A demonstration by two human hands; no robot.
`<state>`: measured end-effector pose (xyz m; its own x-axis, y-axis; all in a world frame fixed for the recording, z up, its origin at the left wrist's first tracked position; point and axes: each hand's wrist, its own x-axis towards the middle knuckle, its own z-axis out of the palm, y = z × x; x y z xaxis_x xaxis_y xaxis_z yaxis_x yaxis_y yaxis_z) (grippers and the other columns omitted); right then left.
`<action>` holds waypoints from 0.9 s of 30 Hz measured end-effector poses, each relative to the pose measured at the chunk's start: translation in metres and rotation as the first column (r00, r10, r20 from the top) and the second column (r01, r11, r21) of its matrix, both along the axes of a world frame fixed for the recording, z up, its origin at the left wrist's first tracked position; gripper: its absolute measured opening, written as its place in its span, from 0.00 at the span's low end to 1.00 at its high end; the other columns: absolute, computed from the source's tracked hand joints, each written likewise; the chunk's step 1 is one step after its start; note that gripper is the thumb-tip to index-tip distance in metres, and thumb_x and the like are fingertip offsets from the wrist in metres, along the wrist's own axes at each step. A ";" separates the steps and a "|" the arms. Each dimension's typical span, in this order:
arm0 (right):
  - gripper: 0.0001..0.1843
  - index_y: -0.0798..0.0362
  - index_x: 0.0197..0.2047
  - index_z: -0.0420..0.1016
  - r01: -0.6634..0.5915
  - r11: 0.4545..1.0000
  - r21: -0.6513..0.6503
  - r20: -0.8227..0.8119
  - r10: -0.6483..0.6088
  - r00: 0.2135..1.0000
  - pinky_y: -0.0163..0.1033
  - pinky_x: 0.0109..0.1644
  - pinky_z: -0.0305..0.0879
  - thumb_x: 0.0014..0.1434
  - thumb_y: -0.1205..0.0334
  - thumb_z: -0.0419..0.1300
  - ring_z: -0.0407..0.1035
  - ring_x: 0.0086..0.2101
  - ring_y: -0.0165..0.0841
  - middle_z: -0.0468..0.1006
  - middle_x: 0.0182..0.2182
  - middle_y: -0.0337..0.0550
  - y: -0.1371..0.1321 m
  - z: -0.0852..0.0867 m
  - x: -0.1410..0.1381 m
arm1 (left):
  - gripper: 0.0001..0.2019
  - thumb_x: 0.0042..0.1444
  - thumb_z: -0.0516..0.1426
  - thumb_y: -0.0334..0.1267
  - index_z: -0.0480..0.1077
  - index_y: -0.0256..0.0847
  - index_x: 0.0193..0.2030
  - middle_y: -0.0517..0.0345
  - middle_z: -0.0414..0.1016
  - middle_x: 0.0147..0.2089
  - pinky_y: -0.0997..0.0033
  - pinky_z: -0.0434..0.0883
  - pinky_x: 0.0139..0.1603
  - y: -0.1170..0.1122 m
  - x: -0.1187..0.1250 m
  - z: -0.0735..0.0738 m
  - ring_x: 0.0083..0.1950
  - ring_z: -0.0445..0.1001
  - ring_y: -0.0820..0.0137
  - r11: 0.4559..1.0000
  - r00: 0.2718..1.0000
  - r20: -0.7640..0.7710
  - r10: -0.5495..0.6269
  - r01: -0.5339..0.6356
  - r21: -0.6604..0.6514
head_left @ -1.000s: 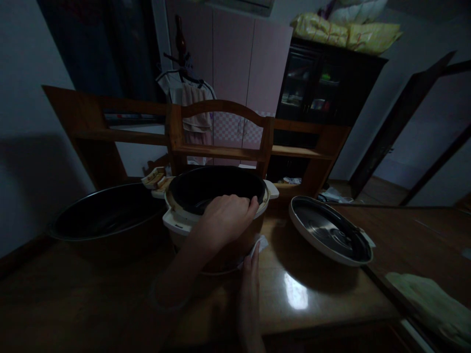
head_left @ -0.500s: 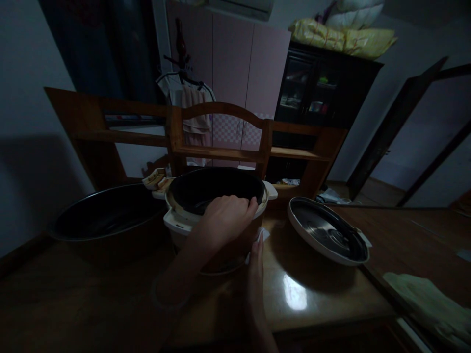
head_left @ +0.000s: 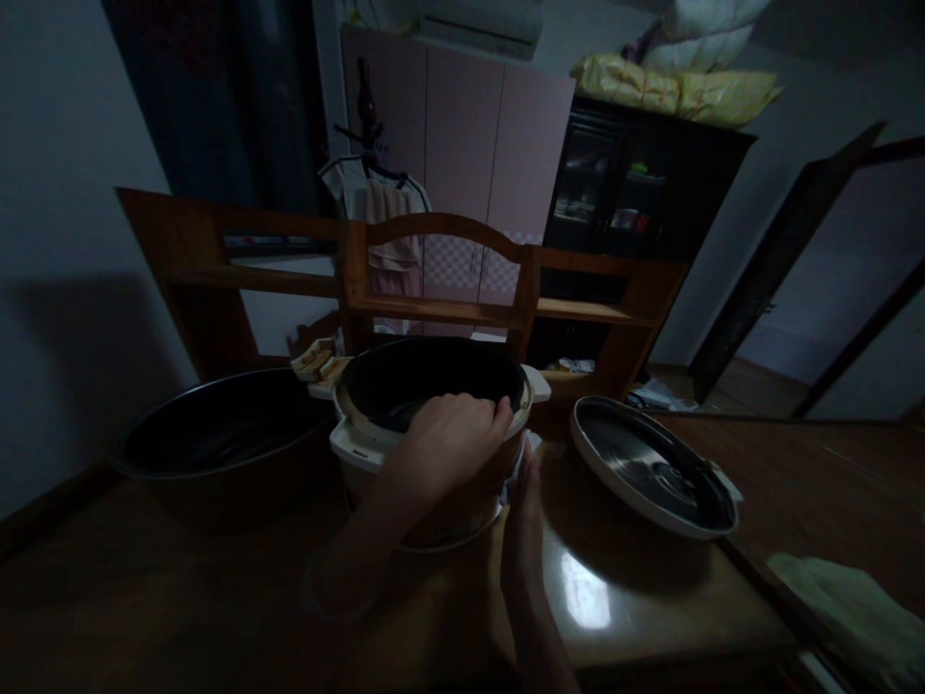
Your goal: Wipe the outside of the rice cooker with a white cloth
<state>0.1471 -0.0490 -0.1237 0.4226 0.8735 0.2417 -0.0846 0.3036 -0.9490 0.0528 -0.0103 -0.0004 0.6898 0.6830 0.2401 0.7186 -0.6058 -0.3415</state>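
Tabletop — cooker under left hand clenched on rim — right hand alongside at cloth, grip unclear

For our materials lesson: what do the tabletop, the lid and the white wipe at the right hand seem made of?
Tabletop: probably varnished wood, given its brown colour and glossy glare.

Lid: seemingly polished metal inside, from streaky highlights; pale, smooth outside, perhaps plastic.

White wipe: matt paper or thin cloth; too dim to tell which.
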 end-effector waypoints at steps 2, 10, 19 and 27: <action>0.39 0.42 0.77 0.48 -0.022 1.000 0.008 -0.043 0.022 0.999 0.50 0.73 0.52 0.71 0.34 0.37 0.51 0.73 0.38 0.55 0.74 0.40 0.001 0.003 0.000 | 0.19 0.71 0.46 0.30 0.69 0.32 0.62 0.41 0.83 0.42 0.58 0.78 0.33 0.000 0.000 0.000 0.38 0.83 0.53 1.000 1.000 -0.002 0.003 -0.003 0.001; 0.39 0.40 0.77 0.50 -0.072 0.997 0.023 -0.138 0.074 0.988 0.50 0.76 0.41 0.70 0.32 0.37 0.41 0.75 0.35 0.48 0.76 0.33 -0.002 0.003 0.001 | 0.19 0.71 0.46 0.30 0.69 0.33 0.62 0.42 0.83 0.43 0.57 0.78 0.32 0.000 0.000 -0.001 0.38 0.83 0.53 1.000 1.000 -0.005 0.001 -0.001 0.001; 0.36 0.40 0.78 0.45 -0.120 0.990 0.072 -0.174 0.131 0.976 0.49 0.78 0.29 0.73 0.37 0.39 0.31 0.76 0.32 0.37 0.78 0.29 -0.011 0.000 -0.005 | 0.21 0.72 0.45 0.31 0.66 0.33 0.67 0.41 0.83 0.46 0.61 0.76 0.35 0.000 0.000 0.000 0.40 0.83 0.55 0.999 0.999 -0.016 0.028 -0.029 -0.021; 0.38 0.38 0.78 0.40 -0.096 0.994 0.052 -0.050 0.098 0.994 0.54 0.78 0.30 0.72 0.36 0.43 0.27 0.76 0.36 0.31 0.78 0.28 -0.031 -0.003 -0.022 | 0.20 0.72 0.45 0.31 0.68 0.33 0.65 0.42 0.83 0.46 0.61 0.76 0.34 -0.001 0.001 0.002 0.40 0.83 0.54 1.000 1.000 -0.022 0.021 -0.022 -0.016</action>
